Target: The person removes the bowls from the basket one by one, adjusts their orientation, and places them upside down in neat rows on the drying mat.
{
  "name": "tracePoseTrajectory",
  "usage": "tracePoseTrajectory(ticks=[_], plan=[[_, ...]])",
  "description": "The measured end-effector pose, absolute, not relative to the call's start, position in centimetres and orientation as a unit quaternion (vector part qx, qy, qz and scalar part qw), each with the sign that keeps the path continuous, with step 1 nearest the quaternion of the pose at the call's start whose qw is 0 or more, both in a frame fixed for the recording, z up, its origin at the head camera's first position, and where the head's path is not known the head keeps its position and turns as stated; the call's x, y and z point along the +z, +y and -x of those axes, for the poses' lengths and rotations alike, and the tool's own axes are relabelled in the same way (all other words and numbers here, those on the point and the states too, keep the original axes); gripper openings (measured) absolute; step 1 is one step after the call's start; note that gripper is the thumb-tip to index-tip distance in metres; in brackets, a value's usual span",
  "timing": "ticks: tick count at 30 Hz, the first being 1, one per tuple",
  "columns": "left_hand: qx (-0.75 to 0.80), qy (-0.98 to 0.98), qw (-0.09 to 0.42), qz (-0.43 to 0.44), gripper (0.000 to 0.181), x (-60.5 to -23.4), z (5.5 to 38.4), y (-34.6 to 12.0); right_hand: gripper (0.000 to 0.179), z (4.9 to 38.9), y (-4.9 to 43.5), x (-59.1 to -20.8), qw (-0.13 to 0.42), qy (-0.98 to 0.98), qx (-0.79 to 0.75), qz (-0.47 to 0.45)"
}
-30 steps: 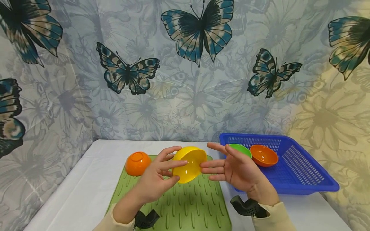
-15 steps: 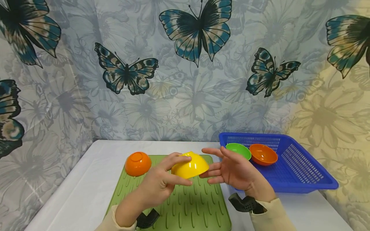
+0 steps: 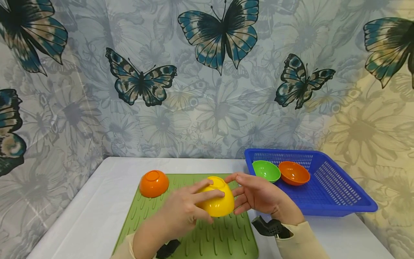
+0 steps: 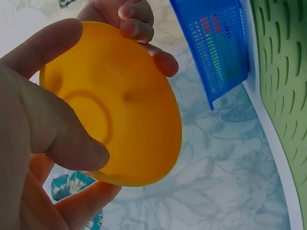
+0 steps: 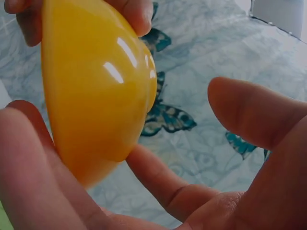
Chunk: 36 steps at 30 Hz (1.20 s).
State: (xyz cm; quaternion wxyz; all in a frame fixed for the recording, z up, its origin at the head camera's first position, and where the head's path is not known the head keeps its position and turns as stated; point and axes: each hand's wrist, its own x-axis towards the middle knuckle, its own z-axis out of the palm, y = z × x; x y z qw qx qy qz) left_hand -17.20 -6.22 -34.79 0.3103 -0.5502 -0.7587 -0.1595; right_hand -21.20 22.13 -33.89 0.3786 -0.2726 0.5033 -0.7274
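Note:
Over the mat, my left hand grips a yellow bowl, with fingers spread over its outside. The bowl is turned base up and slightly tilted. At its right side is my right hand; its fingers lie against or very near the wall. In the right wrist view the thumb stands apart from the bowl. An orange bowl sits upside down on the far left of the green ridged mat.
To the right stands a blue perforated basket. A green bowl and another orange bowl sit inside it, rims up. A white cloth covers the table, and a butterfly-patterned curtain hangs behind.
My left hand has turned the yellow bowl from showing its inside to base up, and lowered it slightly. My right fingers have bent in a little beside it.

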Motion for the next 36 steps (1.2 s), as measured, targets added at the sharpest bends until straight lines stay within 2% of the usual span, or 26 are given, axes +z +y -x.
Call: tracePoseTrajectory(ticks=[6,14,19,25,27,30,33,36], plan=[[-0.116,-0.774,0.291,0.551,0.033,-34.9,16.8,-5.9,0.027,21.0,21.8,-34.0,0.37,0.531,-0.721,0.247],[-0.081,-0.767,0.303,0.56,0.029,-35.0,16.4,-5.4,0.016,20.9,21.1,-34.3,0.355,0.58,-0.702,0.211],[-0.059,-0.774,0.288,0.561,0.029,-35.1,16.3,-5.2,0.018,20.8,20.7,-34.4,0.348,0.605,-0.692,0.183],[-0.053,-0.779,0.273,0.563,0.03,-35.2,16.4,-5.2,0.032,20.7,20.4,-34.3,0.332,0.632,-0.68,0.167],[-0.057,-0.785,0.256,0.56,0.033,-35.2,16.3,-5.2,0.04,20.6,20.3,-34.3,0.318,0.641,-0.679,0.162],[-0.073,-0.803,0.215,0.551,0.048,-35.3,16.0,-5.1,0.05,20.6,20.1,-34.2,0.288,0.664,-0.674,0.148],[-0.109,-0.832,0.159,0.52,0.071,-35.3,15.5,-4.9,0.056,20.7,19.9,-34.3,0.256,0.691,-0.662,0.135],[-0.18,-0.869,0.09,0.452,0.085,-35.3,15.1,-4.7,0.058,20.7,19.8,-34.3,0.232,0.713,-0.65,0.128]])
